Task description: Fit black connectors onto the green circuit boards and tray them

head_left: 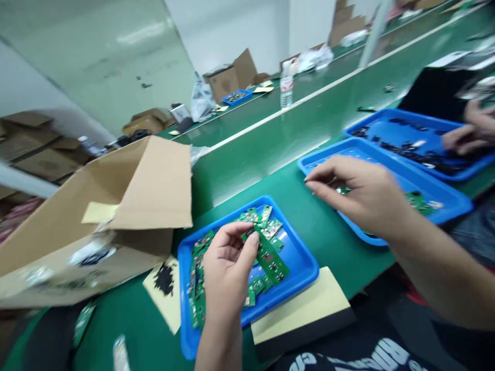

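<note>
My left hand [226,268] pinches a green circuit board [273,263] between thumb and fingers, above a blue tray [309,273]. Several smaller green boards [199,296] lie heaped in that tray. My right hand [365,198] is raised over the near edge of a second blue tray [456,203]. Its thumb and forefinger are pressed together at a tiny dark speck, too small to name. Some green boards [419,202] show in this second tray, partly hidden behind my hand and wrist.
A large open cardboard box [154,180] stands at left. Small black pieces [164,280] lie on yellow paper beside the tray. Another person's hand [469,134] reaches into a third blue tray [402,121] of black parts. A bottle [286,87] stands beyond the green divider [247,170].
</note>
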The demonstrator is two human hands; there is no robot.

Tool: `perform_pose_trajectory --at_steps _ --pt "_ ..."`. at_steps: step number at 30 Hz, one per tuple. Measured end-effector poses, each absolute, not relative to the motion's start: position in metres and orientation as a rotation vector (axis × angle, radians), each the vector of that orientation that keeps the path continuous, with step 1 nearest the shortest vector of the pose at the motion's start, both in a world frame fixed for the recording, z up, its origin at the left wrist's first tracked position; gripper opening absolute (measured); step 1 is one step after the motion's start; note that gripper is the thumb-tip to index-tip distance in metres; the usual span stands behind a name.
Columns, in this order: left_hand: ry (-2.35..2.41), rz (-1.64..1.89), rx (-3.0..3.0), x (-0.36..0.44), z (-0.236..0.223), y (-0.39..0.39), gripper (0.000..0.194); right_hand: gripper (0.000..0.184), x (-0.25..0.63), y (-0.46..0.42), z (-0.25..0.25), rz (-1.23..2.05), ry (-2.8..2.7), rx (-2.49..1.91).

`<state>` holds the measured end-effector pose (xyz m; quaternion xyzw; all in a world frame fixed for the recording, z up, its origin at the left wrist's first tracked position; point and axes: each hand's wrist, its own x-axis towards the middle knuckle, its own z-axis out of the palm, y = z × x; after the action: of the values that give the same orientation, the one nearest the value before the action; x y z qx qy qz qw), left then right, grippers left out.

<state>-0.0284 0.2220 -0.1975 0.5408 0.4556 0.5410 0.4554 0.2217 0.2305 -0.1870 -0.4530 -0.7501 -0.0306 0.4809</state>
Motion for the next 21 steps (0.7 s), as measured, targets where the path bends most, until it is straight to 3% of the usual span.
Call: perform_pose_trajectory --at_steps 9,14,21 --pt "1.012 0.936 1.563 0.036 -0.220 0.263 0.009 0.010 0.259 0.179 -0.261 0.222 -1.638 -1.113" --pt "0.900 0.742 1.700 0.127 -0.249 0.275 0.004 0.016 0.324 0.150 -0.271 0.265 -1.329 -1.161" --pt "0.902 0.542 1.930 0.212 -0.299 0.283 0.010 0.023 0.370 0.128 -0.277 0.216 -1.099 -1.278"
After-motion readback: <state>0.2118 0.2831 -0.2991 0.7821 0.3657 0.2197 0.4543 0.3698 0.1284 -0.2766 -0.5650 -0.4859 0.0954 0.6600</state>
